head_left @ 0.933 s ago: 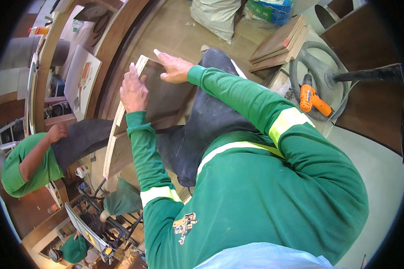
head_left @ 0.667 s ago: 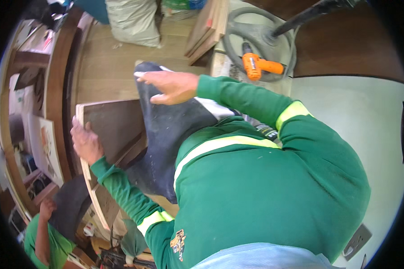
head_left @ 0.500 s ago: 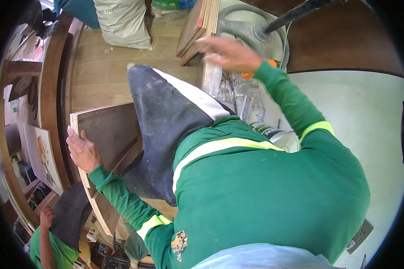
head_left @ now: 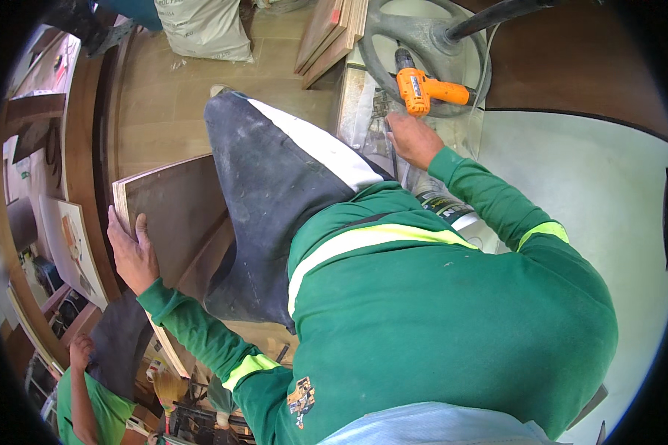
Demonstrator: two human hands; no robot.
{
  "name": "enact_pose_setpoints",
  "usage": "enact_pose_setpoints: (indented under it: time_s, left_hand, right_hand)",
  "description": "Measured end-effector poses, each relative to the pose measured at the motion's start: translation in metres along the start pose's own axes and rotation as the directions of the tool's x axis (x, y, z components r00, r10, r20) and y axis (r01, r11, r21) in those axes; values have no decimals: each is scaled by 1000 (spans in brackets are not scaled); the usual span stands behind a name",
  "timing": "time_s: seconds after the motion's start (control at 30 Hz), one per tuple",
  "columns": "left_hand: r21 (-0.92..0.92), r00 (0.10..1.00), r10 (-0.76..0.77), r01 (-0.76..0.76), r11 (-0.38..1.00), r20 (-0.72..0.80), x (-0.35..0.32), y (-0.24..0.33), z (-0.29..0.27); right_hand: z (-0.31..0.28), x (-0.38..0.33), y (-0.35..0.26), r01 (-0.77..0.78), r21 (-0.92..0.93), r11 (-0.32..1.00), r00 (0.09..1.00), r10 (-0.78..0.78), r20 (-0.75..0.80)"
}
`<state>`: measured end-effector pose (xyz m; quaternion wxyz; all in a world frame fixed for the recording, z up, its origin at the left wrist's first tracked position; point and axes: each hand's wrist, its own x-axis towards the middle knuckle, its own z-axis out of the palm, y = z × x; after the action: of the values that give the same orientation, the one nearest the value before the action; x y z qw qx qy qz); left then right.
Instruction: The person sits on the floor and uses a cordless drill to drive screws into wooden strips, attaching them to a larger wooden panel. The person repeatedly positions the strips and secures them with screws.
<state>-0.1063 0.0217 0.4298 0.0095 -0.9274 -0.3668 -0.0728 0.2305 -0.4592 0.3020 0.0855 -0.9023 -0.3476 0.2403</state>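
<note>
My left hand [head_left: 134, 256] grips the upright edge of a brown-faced plywood panel [head_left: 174, 215], thumb on the near face and fingers along the pale layered edge. The panel leans beside my dark-trousered leg. On the right, my right hand [head_left: 416, 139] is closed with fingers curled down over clear plastic sheeting [head_left: 364, 122] and thin tools; what lies in the fingers is hidden. Just beyond it rests an orange cordless drill [head_left: 423, 89] on a round grey base [head_left: 393, 30] with a dark pole.
Several plywood boards [head_left: 334, 37] stand at the far middle, close to a white sack [head_left: 204, 30]. A white tub [head_left: 471, 226] sits by my right side, against a pale panel [head_left: 571, 163]. At lower left is another person in a green shirt [head_left: 100, 400], near a broom [head_left: 169, 389].
My right hand has come back from the stacked boards and down to the plastic, uncovering the drill. My left hand stays on the panel, which has shifted slightly.
</note>
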Motion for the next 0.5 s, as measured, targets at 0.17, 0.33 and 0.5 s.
enact_pose_setpoints:
  time_s: [0.17, 0.33, 0.5]
  left_hand:
    - [-173, 998, -51, 54, 983, 21, -2, -3, -7]
    - [-377, 978, -167, 201, 904, 122, -3, -13, -20]
    - [-534, 979, -188, 202, 821, 81, -18, -28, -13]
  right_hand:
    - [13, 31, 12, 62, -105, 992, 986, -78, -149]
    - [1, 66, 16, 164, -286, 944, 981, -188, -56]
    - [-3, 70, 29, 393, -392, 831, 908, -418, 25]
